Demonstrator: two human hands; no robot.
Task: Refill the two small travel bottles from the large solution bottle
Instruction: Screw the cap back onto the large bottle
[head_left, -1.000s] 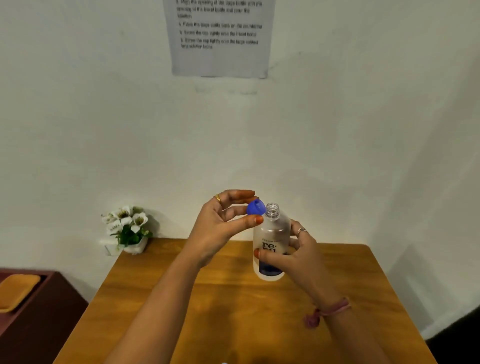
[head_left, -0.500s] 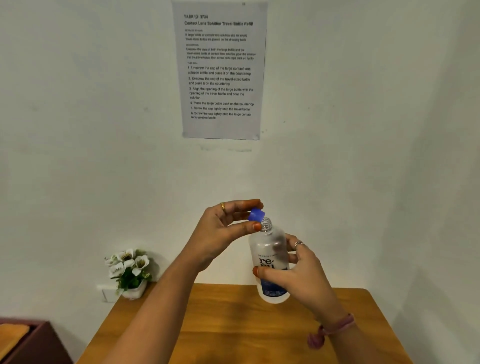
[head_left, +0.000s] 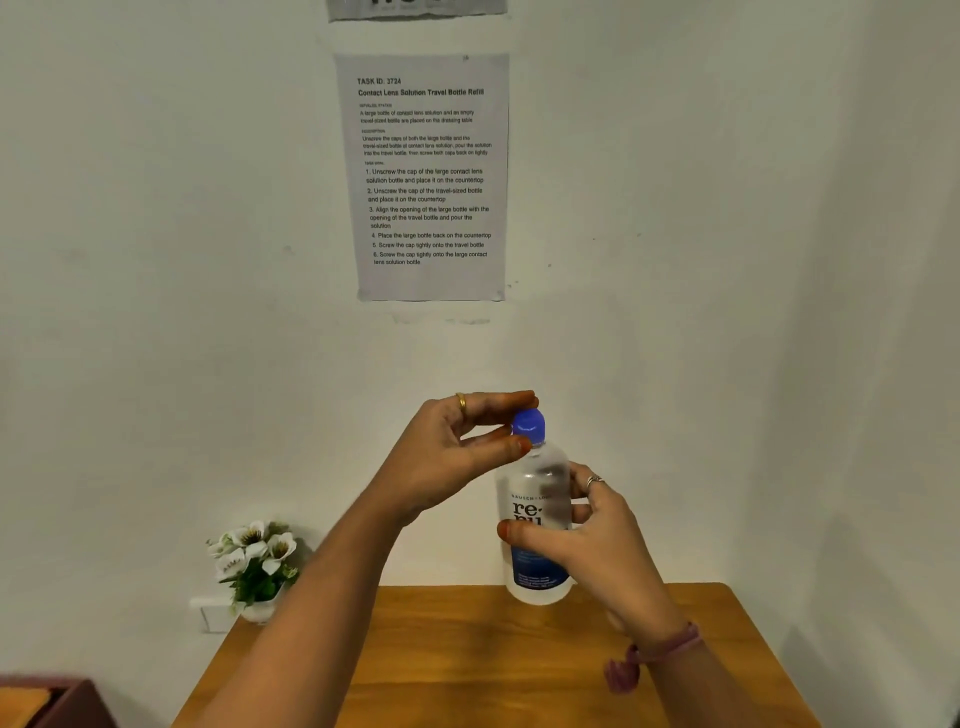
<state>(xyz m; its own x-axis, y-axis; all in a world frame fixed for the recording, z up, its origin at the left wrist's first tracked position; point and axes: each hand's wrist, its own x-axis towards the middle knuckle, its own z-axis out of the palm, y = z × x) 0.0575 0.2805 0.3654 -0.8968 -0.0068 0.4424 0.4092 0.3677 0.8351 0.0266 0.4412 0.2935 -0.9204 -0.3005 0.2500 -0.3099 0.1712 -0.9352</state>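
Right hand (head_left: 597, 540) grips the large solution bottle (head_left: 537, 519) above the surface (head_left: 467, 665); left hand (head_left: 457, 457) pinches its blue cap (head_left: 528, 426).

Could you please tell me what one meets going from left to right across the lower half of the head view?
Dark red cabinet → flower pot → left hand → solution bottle → right hand

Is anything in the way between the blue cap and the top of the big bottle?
Nothing visible. The blue cap sits right on the neck of the large bottle, pinched by the left hand, while the right hand grips the body.
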